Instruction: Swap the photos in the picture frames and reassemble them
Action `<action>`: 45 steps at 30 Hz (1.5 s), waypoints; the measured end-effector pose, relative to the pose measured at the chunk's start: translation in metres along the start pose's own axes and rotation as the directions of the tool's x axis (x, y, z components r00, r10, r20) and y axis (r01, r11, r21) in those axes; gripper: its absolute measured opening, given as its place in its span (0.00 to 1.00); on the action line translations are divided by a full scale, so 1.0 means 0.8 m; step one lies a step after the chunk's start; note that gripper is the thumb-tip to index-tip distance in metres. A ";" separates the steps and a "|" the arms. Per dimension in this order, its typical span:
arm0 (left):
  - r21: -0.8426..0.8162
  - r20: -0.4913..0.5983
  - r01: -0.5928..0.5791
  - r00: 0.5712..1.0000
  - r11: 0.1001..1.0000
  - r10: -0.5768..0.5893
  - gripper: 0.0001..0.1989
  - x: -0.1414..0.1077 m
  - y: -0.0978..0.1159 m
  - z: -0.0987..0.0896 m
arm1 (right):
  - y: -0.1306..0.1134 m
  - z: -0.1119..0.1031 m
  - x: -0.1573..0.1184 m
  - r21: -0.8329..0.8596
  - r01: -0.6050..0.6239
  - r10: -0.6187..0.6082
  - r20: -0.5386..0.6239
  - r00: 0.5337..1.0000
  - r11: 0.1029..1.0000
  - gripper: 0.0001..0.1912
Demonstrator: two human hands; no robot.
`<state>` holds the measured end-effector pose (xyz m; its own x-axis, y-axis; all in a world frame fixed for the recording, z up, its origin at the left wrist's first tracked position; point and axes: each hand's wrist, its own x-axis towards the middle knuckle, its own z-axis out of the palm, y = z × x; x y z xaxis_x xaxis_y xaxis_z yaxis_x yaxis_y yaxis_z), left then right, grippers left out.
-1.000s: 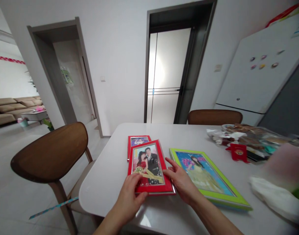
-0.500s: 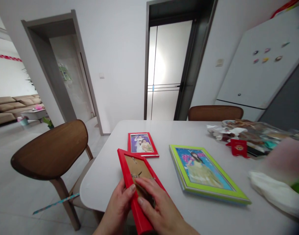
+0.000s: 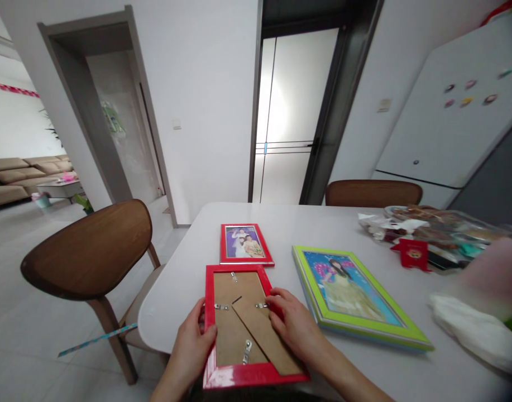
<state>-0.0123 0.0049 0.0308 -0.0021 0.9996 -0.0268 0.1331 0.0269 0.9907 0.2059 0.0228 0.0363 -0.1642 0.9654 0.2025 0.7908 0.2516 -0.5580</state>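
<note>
A red picture frame (image 3: 228, 329) lies back side up between my hands, at the near edge of the table. Its brown backing board shows a diagonal stand leg and several small metal clips. My left hand (image 3: 191, 339) is closed around the frame's left side, thumb on the front-facing rim. On the right side my right hand (image 3: 296, 326) grips the rim, its fingers bent by the right clip. Just beyond lies a second red frame (image 3: 245, 244) with a wedding photo. To the right rests a lime-green frame (image 3: 352, 290) holding a portrait in a pale dress.
The white table (image 3: 180, 268) carries plastic bags (image 3: 457, 220), a red packet (image 3: 414, 254) and a white cloth-like item (image 3: 460, 321) at the right. A wooden chair (image 3: 92, 254) stands at the left, another chair (image 3: 373, 192) behind the table.
The held red frame has turned from tilted on edge to flatter, so its whole back shows. My right hand has moved from the middle of the backing to the right rim.
</note>
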 end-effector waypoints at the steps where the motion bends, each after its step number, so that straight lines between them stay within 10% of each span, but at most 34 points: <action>1: 0.109 -0.018 -0.026 0.999 0.994 0.028 0.26 0.000 0.001 0.000 | 0.000 0.000 0.000 -0.001 -0.001 0.001 0.008 1.000 1.000 0.15; 9: 0.606 -0.047 -0.125 0.980 0.786 0.192 0.24 0.000 -0.010 0.007 | -0.010 -0.003 0.007 -0.105 -0.019 0.024 0.046 0.999 0.994 0.11; 25: 0.677 -0.012 -0.236 0.943 0.697 0.331 0.21 -0.003 -0.019 0.011 | -0.007 0.003 0.014 -0.283 -0.033 0.050 0.052 0.997 0.958 0.13; 29: 0.674 -0.019 -0.244 0.938 0.697 0.346 0.20 -0.002 -0.023 0.013 | -0.024 -0.006 -0.003 -0.226 0.147 -0.138 0.052 0.989 0.963 0.13; 34: 0.671 -0.010 -0.258 0.934 0.695 0.357 0.20 -0.002 -0.025 0.012 | -0.044 0.003 -0.018 0.025 0.430 -0.421 0.261 0.869 0.902 0.07; 45: 0.669 -0.004 -0.284 0.923 0.687 0.386 0.20 -0.005 -0.030 0.016 | -0.065 0.024 0.008 0.017 0.313 -0.312 0.151 0.938 0.950 0.11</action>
<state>-0.0030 0.0006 0.0058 0.0456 0.9326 0.3579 0.7548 -0.2669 0.5992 0.1524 0.0174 0.0514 -0.4895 0.8375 0.2428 0.6898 0.5423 -0.4798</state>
